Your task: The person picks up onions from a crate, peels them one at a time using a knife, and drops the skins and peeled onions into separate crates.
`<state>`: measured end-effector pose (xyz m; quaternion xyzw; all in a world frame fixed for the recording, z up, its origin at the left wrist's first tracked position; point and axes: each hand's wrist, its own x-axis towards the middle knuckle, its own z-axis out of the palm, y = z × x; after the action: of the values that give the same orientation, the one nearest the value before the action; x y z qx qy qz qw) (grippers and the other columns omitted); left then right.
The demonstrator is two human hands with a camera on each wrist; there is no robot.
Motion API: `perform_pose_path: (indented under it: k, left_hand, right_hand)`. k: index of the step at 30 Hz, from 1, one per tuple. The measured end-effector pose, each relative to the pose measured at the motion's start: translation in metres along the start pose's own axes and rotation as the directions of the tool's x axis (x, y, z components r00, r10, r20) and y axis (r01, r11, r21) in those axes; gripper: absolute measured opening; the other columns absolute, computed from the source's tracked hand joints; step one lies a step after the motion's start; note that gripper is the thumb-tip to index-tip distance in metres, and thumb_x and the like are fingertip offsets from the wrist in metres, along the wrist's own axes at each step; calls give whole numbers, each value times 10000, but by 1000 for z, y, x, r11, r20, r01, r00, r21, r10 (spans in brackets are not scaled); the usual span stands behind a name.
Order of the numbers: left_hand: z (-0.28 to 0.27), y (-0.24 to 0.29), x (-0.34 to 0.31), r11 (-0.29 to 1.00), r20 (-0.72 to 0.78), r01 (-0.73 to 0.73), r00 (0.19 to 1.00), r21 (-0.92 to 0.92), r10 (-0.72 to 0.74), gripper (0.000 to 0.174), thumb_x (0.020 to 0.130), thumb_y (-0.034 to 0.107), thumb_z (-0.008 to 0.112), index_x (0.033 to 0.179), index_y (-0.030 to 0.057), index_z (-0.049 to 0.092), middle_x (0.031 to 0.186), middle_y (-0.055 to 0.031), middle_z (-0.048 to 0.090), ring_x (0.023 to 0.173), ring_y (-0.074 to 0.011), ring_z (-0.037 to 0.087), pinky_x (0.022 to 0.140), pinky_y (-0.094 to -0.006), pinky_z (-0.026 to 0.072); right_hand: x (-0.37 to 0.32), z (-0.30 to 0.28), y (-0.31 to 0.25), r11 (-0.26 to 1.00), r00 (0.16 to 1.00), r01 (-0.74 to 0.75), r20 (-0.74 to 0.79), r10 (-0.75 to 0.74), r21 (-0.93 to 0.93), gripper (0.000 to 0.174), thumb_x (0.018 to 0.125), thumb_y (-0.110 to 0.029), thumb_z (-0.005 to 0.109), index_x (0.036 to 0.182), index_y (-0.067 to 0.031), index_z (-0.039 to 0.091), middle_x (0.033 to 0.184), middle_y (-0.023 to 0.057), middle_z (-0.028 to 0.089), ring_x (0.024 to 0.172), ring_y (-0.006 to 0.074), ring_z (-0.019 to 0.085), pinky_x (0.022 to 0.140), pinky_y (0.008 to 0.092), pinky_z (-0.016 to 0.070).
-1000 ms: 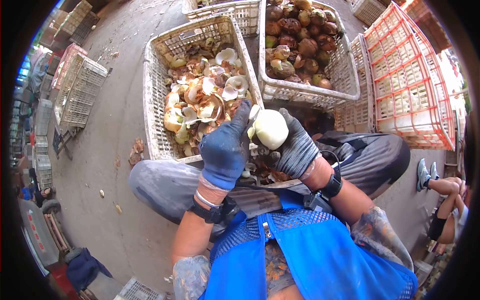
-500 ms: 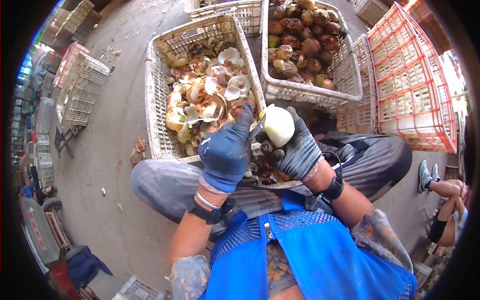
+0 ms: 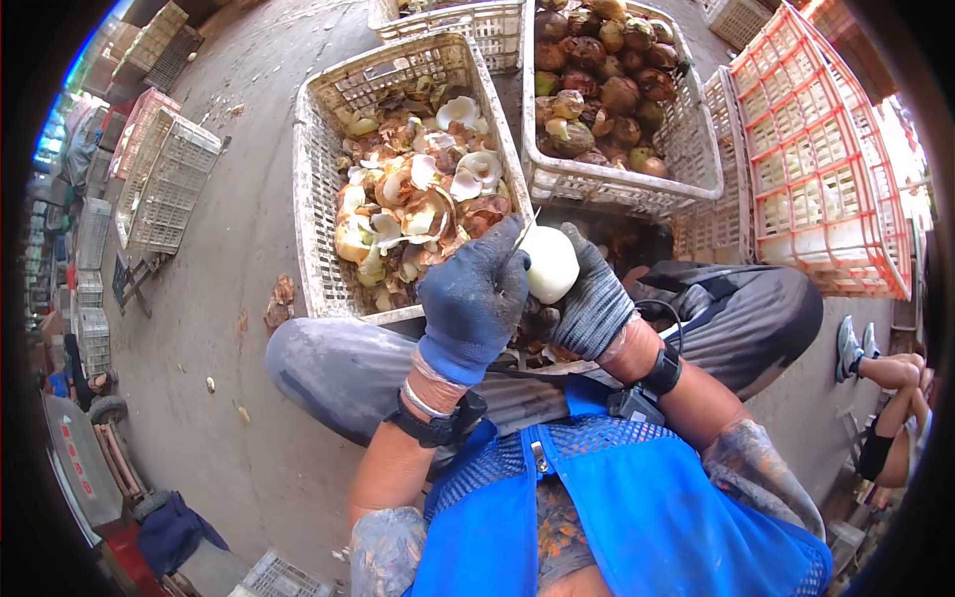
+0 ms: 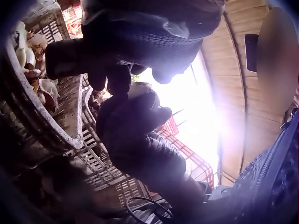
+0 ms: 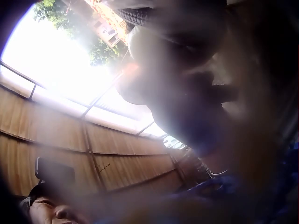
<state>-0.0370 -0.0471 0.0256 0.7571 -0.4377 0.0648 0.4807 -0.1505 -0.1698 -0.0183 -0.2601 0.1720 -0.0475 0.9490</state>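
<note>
In the head view my left hand (image 3: 473,298), in a dark blue coated glove, grips a small knife (image 3: 528,227), its thin blade pointing up beside the onion. Most of the handle is hidden in the fist. My right hand (image 3: 594,298), in a grey striped glove, holds a peeled white onion (image 3: 550,265) from its right side. The left thumb and fingers come right up to the onion's left side. Close in front of both hands is a white crate (image 3: 308,199) of onion skins and peelings (image 3: 423,199). Both hands look dark in the left wrist view; the right wrist view is blurred.
A second white crate (image 3: 622,194) holds brown unpeeled onions (image 3: 607,90) at the upper right. Red and white crates (image 3: 821,159) stand to the right. Another person's legs (image 3: 890,378) show at the right edge. More crates (image 3: 169,179) stand at left on the concrete floor.
My left hand has turned and shifted right, closer against the onion. The knife blade now points up. A loose pale layer on the onion's left side is gone, and the onion is turned.
</note>
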Motion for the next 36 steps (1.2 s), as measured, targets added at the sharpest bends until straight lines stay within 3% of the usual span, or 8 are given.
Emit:
perform_pose_path:
  k: [5,6,7,12,15,17,22,36]
  left_hand:
    - [-4,-10,3,1000,-43,11,999,-15,-12,203,882,94,715,1069,27,760,909,-154,765,767,-295,751,710,-376,600]
    - [-7,-11,5,998,-29,57,998,-14,-57,203,892,74,689,1074,18,757,900,-161,761,786,-290,751,742,-374,598]
    - [-7,-18,10,998,-33,63,997,-11,-64,203,892,74,689,1074,18,757,900,-161,761,786,-290,751,742,-374,598]
    - [-15,-32,23,955,138,-87,989,285,48,347,853,42,697,1192,95,746,928,-151,751,789,-310,724,713,-406,583]
    - [-36,-9,18,952,161,-175,977,253,137,478,809,28,719,1281,105,714,970,-144,746,779,-315,716,698,-409,575]
    - [-47,-4,13,890,389,-289,910,352,142,522,780,25,722,1295,112,707,990,-129,735,744,-320,701,663,-417,560]
    - [-48,-4,6,816,429,-326,897,477,108,553,766,11,713,1303,143,709,945,-114,718,701,-309,684,620,-421,541]
    - [-41,-31,-18,955,453,150,855,255,-255,352,868,108,664,1211,146,734,892,-182,716,793,-373,699,706,-463,559]
  right_hand:
    - [-5,-1,-10,349,856,511,430,-287,-785,513,995,-493,631,1349,-123,609,1239,86,705,1116,257,687,924,438,598]
    - [-7,-3,-11,947,996,58,85,-33,-317,500,986,-492,631,1326,-125,612,1215,81,707,1055,252,691,858,435,595]
    - [-8,-3,-12,815,912,-373,15,409,444,488,978,-490,631,1303,-126,616,1192,77,708,995,248,695,793,431,591]
    - [-4,-15,-8,817,909,-405,280,310,411,562,1010,-506,607,1381,-84,577,1239,127,705,1122,258,691,1007,410,562]
    - [-6,-20,-13,406,919,395,351,-183,-824,602,1011,-555,574,1366,-70,596,1233,148,706,1093,275,704,910,431,608]
    - [0,-16,-16,848,933,-341,252,255,405,633,1014,-577,550,1377,-60,578,1236,130,708,1073,274,713,881,428,617]
    - [2,-19,-14,859,930,-360,212,300,364,598,1013,-529,573,1362,-43,592,1237,138,707,1059,269,717,832,433,629]
    - [-15,28,-39,509,996,-87,-86,25,-857,845,765,-199,902,1484,-10,500,1250,106,684,1112,184,657,973,350,555]
